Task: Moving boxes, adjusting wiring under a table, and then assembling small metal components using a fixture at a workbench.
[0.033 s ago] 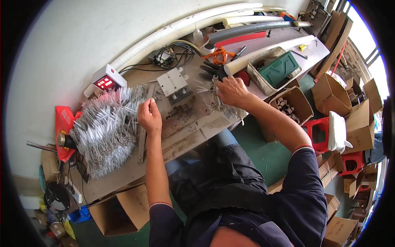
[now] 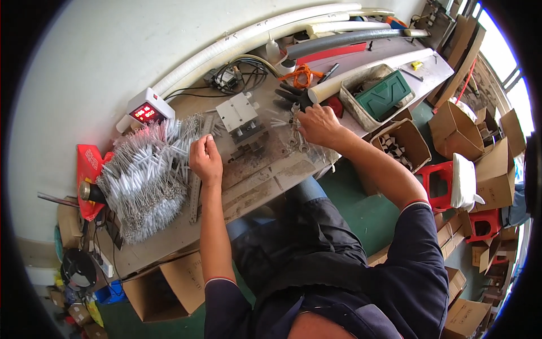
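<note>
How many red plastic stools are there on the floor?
2. One red stool stands just right of the bench, with a white object on it; another red stool sits farther right among cardboard boxes. More may be hidden.

I see my left hand point(image 2: 205, 160) curled at the edge of a big heap of white-sleeved metal rods point(image 2: 148, 176) that spreads toward nine o'clock across the worn workbench point(image 2: 265, 179), with a small metal block fixture point(image 2: 241, 116) just past it at twelve o'clock. My right hand point(image 2: 319, 125) rests over a few loose rods point(image 2: 282, 121) and a wrench point(image 2: 295, 133) near the bench centre. Toward ten o'clock a white box with a red digital display point(image 2: 145, 110) sits against the wall, and at two o'clock a tray holds a green case point(image 2: 385, 95).
</note>
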`<state>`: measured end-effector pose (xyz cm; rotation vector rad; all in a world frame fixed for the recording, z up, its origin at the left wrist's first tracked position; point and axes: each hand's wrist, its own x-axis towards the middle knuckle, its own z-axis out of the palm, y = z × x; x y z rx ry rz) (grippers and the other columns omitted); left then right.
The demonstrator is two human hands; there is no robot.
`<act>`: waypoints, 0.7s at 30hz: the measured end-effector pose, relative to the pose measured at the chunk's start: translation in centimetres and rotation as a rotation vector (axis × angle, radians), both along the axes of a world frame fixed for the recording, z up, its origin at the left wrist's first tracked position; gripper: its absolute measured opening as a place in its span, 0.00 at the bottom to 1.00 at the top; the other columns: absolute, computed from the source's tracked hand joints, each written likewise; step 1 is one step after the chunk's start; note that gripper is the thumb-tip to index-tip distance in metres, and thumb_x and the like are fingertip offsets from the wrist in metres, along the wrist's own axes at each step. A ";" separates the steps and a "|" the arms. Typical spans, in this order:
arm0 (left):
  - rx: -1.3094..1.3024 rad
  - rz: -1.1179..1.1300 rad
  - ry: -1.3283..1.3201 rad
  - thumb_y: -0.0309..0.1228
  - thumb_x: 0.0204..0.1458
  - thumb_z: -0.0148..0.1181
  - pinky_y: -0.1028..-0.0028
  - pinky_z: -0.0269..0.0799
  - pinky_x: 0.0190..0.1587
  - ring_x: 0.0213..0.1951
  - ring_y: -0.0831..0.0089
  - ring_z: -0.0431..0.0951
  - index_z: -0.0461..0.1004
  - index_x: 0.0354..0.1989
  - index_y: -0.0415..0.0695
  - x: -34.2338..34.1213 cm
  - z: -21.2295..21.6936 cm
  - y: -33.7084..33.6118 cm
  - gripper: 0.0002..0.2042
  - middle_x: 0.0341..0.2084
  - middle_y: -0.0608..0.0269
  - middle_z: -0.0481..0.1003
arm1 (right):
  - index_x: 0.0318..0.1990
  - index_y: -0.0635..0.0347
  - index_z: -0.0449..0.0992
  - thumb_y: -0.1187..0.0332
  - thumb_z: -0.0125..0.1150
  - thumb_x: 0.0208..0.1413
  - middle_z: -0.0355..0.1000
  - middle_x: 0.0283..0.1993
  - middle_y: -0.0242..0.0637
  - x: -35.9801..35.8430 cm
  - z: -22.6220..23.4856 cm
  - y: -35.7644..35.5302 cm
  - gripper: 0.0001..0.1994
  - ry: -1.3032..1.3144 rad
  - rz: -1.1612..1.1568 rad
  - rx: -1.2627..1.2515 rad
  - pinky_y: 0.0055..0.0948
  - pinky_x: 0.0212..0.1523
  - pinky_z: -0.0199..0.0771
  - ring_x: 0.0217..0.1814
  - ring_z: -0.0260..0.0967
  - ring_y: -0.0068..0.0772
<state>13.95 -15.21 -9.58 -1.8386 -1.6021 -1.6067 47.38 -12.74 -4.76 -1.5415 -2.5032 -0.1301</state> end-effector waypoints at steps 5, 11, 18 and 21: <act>0.012 0.012 0.069 0.28 0.61 0.60 0.65 0.73 0.34 0.30 0.60 0.77 0.80 0.37 0.42 0.4 0.3 -0.1 0.05 0.29 0.58 0.78 | 0.30 0.60 0.82 0.62 0.60 0.52 0.80 0.32 0.50 -0.6 1.7 0.8 0.11 -0.128 -0.005 -0.184 0.52 0.42 0.78 0.39 0.81 0.54; -0.063 0.025 0.175 0.29 0.61 0.61 0.66 0.73 0.33 0.29 0.63 0.77 0.79 0.38 0.42 0.7 0.7 -0.2 0.04 0.29 0.58 0.77 | 0.34 0.56 0.84 0.58 0.63 0.53 0.81 0.34 0.48 -2.6 1.7 2.1 0.12 0.385 0.013 -0.130 0.49 0.45 0.78 0.42 0.80 0.54; -0.128 -0.042 0.157 0.28 0.61 0.62 0.67 0.74 0.33 0.29 0.63 0.78 0.80 0.40 0.41 1.0 0.6 -0.3 0.04 0.30 0.59 0.77 | 0.36 0.55 0.84 0.56 0.64 0.54 0.81 0.36 0.46 -5.5 -0.1 4.3 0.13 0.623 0.069 -0.471 0.45 0.47 0.78 0.44 0.79 0.51; -0.141 -0.057 0.133 0.26 0.60 0.64 0.68 0.73 0.31 0.29 0.64 0.78 0.80 0.40 0.41 1.0 0.4 -0.2 0.04 0.30 0.59 0.78 | 0.35 0.55 0.83 0.58 0.64 0.54 0.81 0.35 0.46 -4.6 0.4 5.1 0.12 0.421 0.043 -0.359 0.47 0.46 0.78 0.43 0.79 0.52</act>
